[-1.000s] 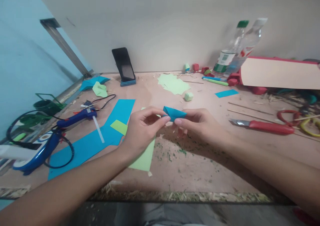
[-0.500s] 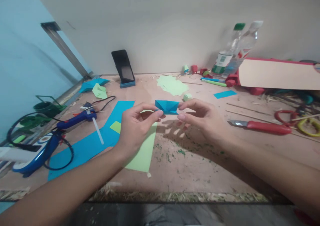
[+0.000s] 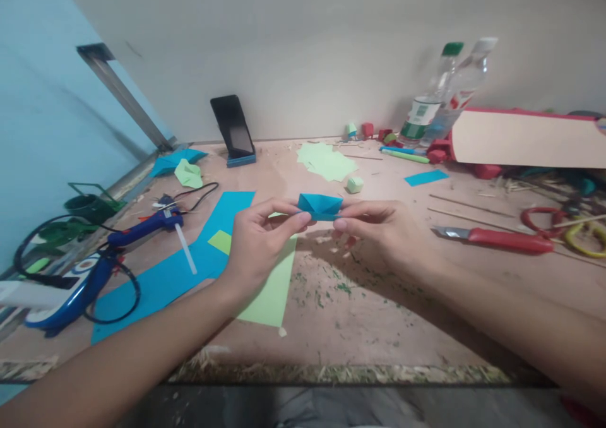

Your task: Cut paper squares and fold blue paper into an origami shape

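Both my arms are bare and converge at mid-view. Left forearm [image 3: 142, 355] runs up and inward from the lower left corner; right forearm [image 3: 497, 311] slants in from the lower right. I read the left hand [image 3: 258, 238] as raised, thumb and index finger brought together in a pinch directed right. Right hand [image 3: 386, 229] mirrors it, its thumb and index finger in a pinch directed left. Fingertips face each other, near but apart, roughly level. Left hand's remaining fingers: mostly hidden from me.
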Demonstrator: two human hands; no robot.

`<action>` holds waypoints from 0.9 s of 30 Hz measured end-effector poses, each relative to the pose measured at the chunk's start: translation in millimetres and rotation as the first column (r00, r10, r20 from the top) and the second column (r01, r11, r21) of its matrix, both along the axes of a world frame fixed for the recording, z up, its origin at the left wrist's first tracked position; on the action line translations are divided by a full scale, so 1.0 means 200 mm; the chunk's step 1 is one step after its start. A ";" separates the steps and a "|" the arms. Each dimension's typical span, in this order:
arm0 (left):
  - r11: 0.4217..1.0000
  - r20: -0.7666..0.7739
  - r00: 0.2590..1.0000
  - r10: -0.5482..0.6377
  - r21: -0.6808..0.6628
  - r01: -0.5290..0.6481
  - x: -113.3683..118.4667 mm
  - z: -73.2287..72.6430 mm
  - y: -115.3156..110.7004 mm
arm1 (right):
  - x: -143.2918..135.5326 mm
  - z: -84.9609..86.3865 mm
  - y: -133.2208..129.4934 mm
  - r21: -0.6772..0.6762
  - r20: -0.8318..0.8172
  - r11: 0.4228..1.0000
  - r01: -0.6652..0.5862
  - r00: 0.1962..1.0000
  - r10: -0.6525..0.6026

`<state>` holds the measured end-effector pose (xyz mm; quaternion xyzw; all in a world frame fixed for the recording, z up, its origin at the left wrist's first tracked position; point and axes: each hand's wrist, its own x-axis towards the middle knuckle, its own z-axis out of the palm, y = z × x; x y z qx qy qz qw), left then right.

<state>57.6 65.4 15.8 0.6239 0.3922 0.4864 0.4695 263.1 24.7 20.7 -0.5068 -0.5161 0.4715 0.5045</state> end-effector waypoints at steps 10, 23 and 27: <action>0.998 -0.007 1.000 -0.002 0.057 0.002 0.00 -0.01 0.01 | -0.01 0.00 0.01 -0.068 -0.090 0.998 -0.002 0.996 -0.004; 0.999 -0.017 1.000 0.010 0.047 -0.009 0.01 -0.02 0.00 | -0.02 0.01 0.00 -0.063 -0.035 0.998 0.022 0.999 -0.024; 0.996 -0.010 1.000 0.011 0.091 -0.010 0.00 -0.02 0.01 | 0.00 0.00 0.00 -0.006 -0.033 0.998 0.055 0.998 -0.055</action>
